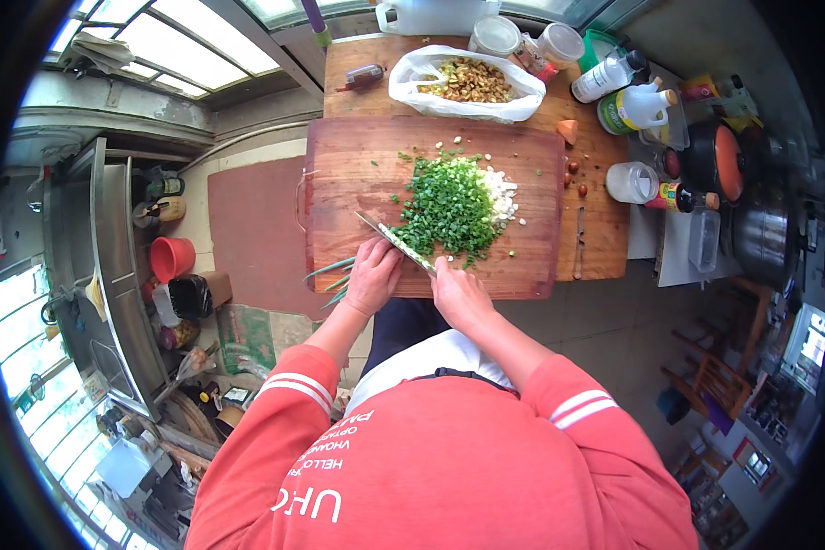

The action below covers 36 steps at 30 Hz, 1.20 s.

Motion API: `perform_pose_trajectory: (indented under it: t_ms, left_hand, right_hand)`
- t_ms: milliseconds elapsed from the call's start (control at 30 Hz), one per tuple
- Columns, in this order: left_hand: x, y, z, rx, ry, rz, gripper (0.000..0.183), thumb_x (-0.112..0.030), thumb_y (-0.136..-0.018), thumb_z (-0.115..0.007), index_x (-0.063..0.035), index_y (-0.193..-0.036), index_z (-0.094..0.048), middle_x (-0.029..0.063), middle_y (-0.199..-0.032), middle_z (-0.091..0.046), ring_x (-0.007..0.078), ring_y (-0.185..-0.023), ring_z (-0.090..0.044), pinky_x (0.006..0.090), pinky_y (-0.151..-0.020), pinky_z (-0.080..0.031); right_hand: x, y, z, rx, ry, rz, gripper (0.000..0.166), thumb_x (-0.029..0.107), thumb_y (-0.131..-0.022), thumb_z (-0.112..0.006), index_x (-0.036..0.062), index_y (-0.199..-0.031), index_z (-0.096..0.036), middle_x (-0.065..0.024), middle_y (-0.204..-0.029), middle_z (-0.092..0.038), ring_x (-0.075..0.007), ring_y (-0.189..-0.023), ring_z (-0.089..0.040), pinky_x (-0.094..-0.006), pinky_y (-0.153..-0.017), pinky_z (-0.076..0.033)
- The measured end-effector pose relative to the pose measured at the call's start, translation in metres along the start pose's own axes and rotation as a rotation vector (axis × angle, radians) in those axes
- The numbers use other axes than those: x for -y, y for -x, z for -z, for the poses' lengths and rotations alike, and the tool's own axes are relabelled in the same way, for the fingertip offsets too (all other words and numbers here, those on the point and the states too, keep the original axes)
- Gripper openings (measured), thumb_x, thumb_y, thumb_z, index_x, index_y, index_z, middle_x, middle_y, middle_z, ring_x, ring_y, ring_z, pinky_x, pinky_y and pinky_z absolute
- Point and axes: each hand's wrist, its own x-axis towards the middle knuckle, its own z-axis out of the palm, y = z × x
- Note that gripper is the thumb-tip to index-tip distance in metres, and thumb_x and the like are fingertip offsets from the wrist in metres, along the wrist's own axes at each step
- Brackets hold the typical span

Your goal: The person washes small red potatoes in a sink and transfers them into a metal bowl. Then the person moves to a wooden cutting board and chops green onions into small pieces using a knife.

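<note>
My right hand [458, 292] is closed around the handle end of a kitchen knife [397, 242], whose blade points up and left over the near edge of a wooden cutting board [357, 155]. Bits of scallion cling along the blade. Just left of the blade, my left hand [371, 271] presses on a bunch of scallions with bent fingers. Their long green leaves [335, 267] stick out to the left past the hand. Beyond the knife lies a heap of chopped green scallion [447, 206], with chopped white pieces [499, 196] on its right side.
Behind the board, a white plastic bag [419, 100] holds browned diced food. Lidded tubs [495, 36], bottles [608, 77] and an open glass jar [631, 182] stand at the back and right. A narrow metal utensil [579, 244] lies right of the board. At the left is a red bucket [172, 258].
</note>
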Motion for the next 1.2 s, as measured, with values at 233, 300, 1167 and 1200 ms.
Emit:
perform_pose_trajectory:
  t_ms: [233,300,1167,1200]
  left_hand:
    - [0.005,0.006,0.002,0.007,0.020,-0.001,0.023,-0.003,-0.078,-0.068,-0.0048,-0.101,-0.065,0.0118,-0.115,-0.060,0.0341,-0.116,-0.055,0.0449,-0.101,-0.046]
    - [0.007,0.010,0.000,0.002,0.021,0.013,0.023,-0.003,-0.077,-0.068,-0.0050,-0.101,-0.065,0.0117,-0.115,-0.060,0.0343,-0.116,-0.055,0.0449,-0.101,-0.047]
    - [0.001,-0.014,0.005,0.015,0.044,-0.039,0.027,-0.005,-0.083,-0.070,-0.0056,-0.109,-0.065,0.0101,-0.116,-0.062,0.0328,-0.114,-0.057,0.0439,-0.102,-0.046]
    - [0.000,-0.023,0.002,0.004,0.072,-0.025,0.026,-0.005,-0.082,-0.070,-0.0054,-0.107,-0.065,0.0103,-0.116,-0.062,0.0331,-0.114,-0.057,0.0437,-0.102,-0.046]
  right_hand:
    - [0.008,0.014,0.023,0.050,-0.050,-0.028,0.025,0.025,-0.102,-0.049,0.0004,-0.106,-0.049,-0.0290,-0.084,-0.068,-0.0502,-0.084,-0.066,-0.0607,-0.074,-0.050]
    - [0.006,0.013,0.009,0.072,-0.040,-0.027,0.024,0.024,-0.102,-0.050,0.0005,-0.106,-0.049,-0.0293,-0.084,-0.068,-0.0504,-0.083,-0.066,-0.0607,-0.074,-0.050]
    - [-0.040,-0.024,0.033,-0.111,-0.193,0.009,0.028,0.030,-0.100,-0.054,0.0019,-0.101,-0.055,-0.0300,-0.086,-0.067,-0.0491,-0.087,-0.065,-0.0590,-0.076,-0.050]
    - [-0.039,-0.022,0.034,-0.112,-0.172,0.016,0.028,0.030,-0.100,-0.053,0.0022,-0.101,-0.054,-0.0299,-0.085,-0.067,-0.0492,-0.086,-0.065,-0.0594,-0.075,-0.050]
